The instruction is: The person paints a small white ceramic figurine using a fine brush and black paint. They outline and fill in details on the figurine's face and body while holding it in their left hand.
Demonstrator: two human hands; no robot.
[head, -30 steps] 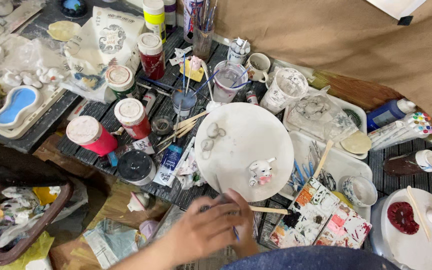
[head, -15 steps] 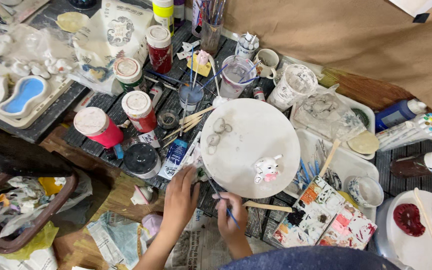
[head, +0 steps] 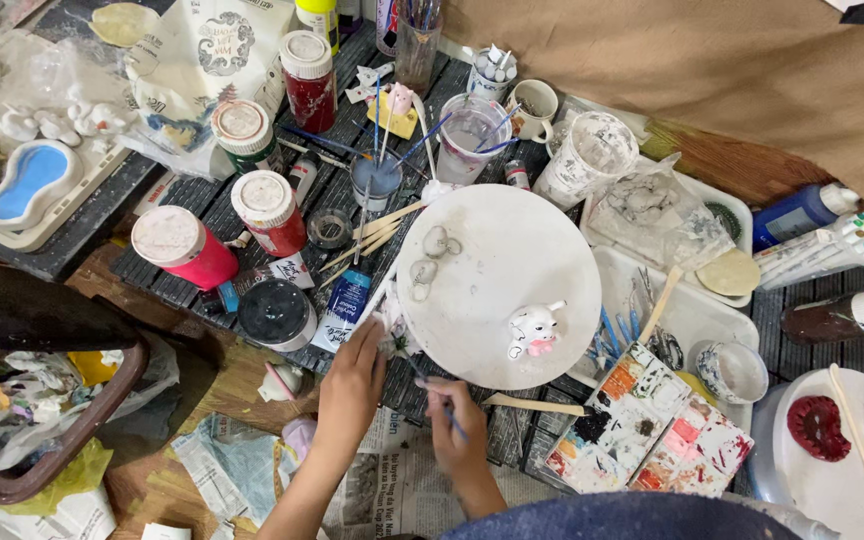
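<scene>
Our left hand (head: pixel 350 385) pinches a small pale painted piece (head: pixel 393 338) at the near-left rim of the round white turntable plate (head: pixel 512 270); grip closed on it with the fingertips, though what the piece is we cannot tell. Our right hand (head: pixel 457 425) has its grip closed, pencil-style, on a thin blue-handled brush (head: pixel 444 403), tip angled toward that piece. Both sit at the front edge of the dark slatted bench (head: pixel 202 200), above the newspaper (head: pixel 402 490).

Handling, as we judge it: the piece looks light, rigid and brittle, likely chippable and possibly wet with paint, so hold it by unpainted edges, light pressure only. The brush is light and stiff; hold it low on the shaft for control.

Nearby: a small white-and-pink cow figurine (head: pixel 533 330) stands on the plate, a wooden stick (head: pixel 534 404) lies just beside our right hand, a stained paint palette (head: pixel 652 425) to the right.
</scene>
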